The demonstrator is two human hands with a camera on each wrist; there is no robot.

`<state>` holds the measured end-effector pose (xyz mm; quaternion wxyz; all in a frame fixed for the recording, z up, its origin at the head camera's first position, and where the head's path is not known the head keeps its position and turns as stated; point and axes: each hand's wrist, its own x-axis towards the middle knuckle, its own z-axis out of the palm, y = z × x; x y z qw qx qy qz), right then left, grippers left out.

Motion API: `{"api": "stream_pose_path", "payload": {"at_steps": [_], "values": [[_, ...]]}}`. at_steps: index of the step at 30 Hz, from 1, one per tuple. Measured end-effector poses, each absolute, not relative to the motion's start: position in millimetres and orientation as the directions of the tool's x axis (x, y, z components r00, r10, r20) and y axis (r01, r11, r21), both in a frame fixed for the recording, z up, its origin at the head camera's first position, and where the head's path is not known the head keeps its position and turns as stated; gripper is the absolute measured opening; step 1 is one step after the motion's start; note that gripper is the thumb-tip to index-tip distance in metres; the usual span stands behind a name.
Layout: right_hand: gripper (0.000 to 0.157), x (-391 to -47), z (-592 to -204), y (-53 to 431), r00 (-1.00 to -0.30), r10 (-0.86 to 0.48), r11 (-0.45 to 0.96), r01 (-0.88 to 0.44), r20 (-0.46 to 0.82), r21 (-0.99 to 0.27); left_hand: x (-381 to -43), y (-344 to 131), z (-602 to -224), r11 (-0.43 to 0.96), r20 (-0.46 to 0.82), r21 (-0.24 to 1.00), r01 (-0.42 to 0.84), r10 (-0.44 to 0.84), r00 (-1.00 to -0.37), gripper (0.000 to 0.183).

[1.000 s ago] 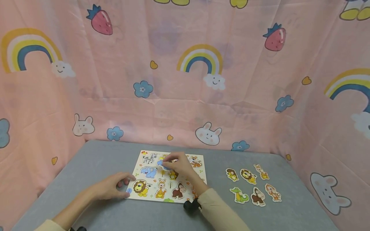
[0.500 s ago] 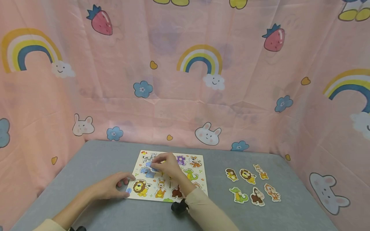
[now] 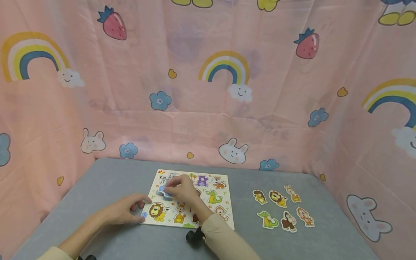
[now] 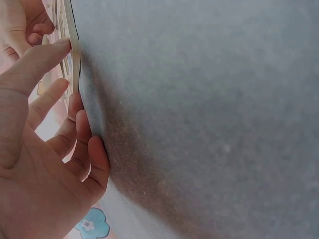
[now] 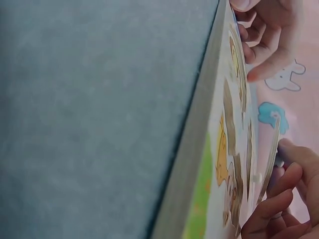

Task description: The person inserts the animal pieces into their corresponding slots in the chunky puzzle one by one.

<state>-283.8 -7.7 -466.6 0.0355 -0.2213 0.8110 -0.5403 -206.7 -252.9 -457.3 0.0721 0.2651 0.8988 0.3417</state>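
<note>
The animal puzzle board [image 3: 212,224] lies on the grey table, with animal pictures across it. My right hand [image 3: 183,189] pinches a blue elephant piece [image 5: 269,162] between thumb and fingers, tilted over the elephant picture at the board's left. In the right wrist view the piece's pale edge stands apart from the board. At the board's left edge rests my left hand [image 3: 123,210], with thumb near the front corner and index finger farther back along the edge. The left wrist view shows its thumb fairly straight against the board's rim, the other fingers loosely bent.
To the right of the board lie several loose pieces: a hedgehog [image 3: 260,197], a lion [image 3: 277,199], a kangaroo [image 3: 293,194], a crocodile [image 3: 268,220], a gorilla [image 3: 288,221] and a monkey [image 3: 305,217]. Pink patterned cloth [image 3: 201,133] hangs behind the table [image 3: 130,238].
My right hand has moved left and slightly toward me with the elephant piece, from the upper middle of the board to the elephant picture, and tilted it. The left hand has stayed in place.
</note>
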Motion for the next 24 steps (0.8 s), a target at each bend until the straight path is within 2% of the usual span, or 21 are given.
{"api": "stream_pose_path", "payload": {"at_steps": [8, 18, 24], "values": [[0.005, -281, -465, -16, -0.896, -0.397, 0.328, -0.342, 0.200, -0.880, -205, -253, -456, 0.632, 0.047, 0.650, 0.421, 0.520, -0.853, 0.050], [0.008, -279, -467, -22, -0.927, -0.340, 0.456, -0.308, 0.156, -0.835, -205, -253, -457, 0.648, 0.019, 0.649, 0.399, 0.510, -0.860, 0.051], [0.010, -279, -467, -22, -0.932, -0.328, 0.479, -0.304, 0.154, -0.824, -206, -253, -456, 0.644, 0.019, 0.654, 0.396, 0.510, -0.860, 0.050]]}}
